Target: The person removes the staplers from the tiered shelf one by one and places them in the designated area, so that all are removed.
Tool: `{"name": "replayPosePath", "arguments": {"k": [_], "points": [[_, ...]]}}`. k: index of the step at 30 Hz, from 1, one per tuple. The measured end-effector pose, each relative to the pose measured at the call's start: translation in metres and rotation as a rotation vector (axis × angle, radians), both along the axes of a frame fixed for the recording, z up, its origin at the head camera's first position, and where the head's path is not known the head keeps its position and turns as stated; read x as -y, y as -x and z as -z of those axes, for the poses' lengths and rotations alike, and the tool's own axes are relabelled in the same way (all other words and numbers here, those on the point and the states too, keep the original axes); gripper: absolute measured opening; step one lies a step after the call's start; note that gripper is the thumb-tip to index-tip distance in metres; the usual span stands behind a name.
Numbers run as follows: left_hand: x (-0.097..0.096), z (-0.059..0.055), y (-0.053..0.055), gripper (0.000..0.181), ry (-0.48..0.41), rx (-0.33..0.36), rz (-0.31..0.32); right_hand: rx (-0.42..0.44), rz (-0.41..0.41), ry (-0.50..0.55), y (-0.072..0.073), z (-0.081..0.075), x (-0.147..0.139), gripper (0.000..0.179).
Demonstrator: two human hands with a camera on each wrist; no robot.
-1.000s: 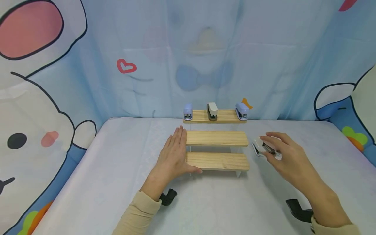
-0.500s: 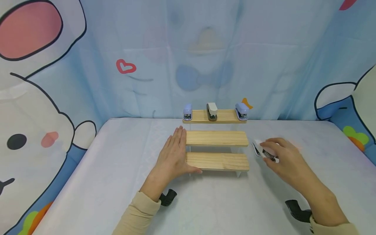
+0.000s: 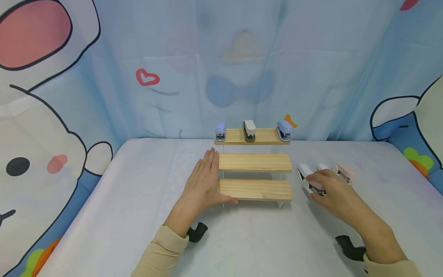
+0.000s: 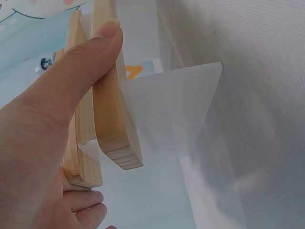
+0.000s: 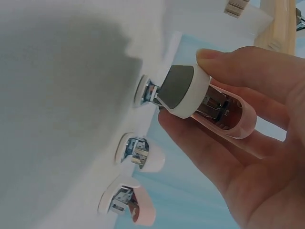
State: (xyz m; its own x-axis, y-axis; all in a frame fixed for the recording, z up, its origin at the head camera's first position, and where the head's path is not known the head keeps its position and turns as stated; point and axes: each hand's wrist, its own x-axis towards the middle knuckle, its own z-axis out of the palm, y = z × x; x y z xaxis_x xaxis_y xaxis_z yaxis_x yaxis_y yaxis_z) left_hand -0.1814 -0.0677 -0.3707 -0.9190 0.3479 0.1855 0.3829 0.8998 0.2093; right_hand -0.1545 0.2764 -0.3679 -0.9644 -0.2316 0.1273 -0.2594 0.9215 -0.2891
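Note:
My right hand (image 3: 340, 198) pinches a small pink and white stapler (image 5: 233, 117) between thumb and fingers. The right wrist view shows its white base end with a grey pad turned toward the camera. Behind it stand three more mini staplers: a white one (image 3: 304, 172), another white one (image 5: 150, 157) and a pink one (image 3: 345, 172). My left hand (image 3: 202, 184) lies along the left end of a three-tier wooden rack (image 3: 256, 188), fingers straight and together. Its thumb (image 4: 78, 67) rests across the lowest plank.
On the rack's top plank stand a lilac stapler (image 3: 220, 131), a white and grey one (image 3: 249, 130) and a second lilac one (image 3: 284, 130). Clear plastic side panels (image 4: 167, 105) support the planks. A printed blue curtain (image 3: 242, 69) hangs behind the white-covered table (image 3: 256, 242).
My right hand has moved slightly nearer the person with its stapler, uncovering the staplers behind it. The left hand stays in place on the rack.

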Motion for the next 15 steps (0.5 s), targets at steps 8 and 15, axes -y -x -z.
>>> {"name": "replayPosePath", "arguments": {"k": [8,15], "points": [[-0.0005,0.0012,0.0005,0.147,0.009,-0.009,0.001,0.041,0.001,0.004,0.0011,0.0053,-0.0027,0.043],[0.0000,0.0012,0.0000,0.146,0.004,-0.008,0.001,0.092,0.032,-0.012,0.0032,0.0076,-0.0008,0.044]]}}
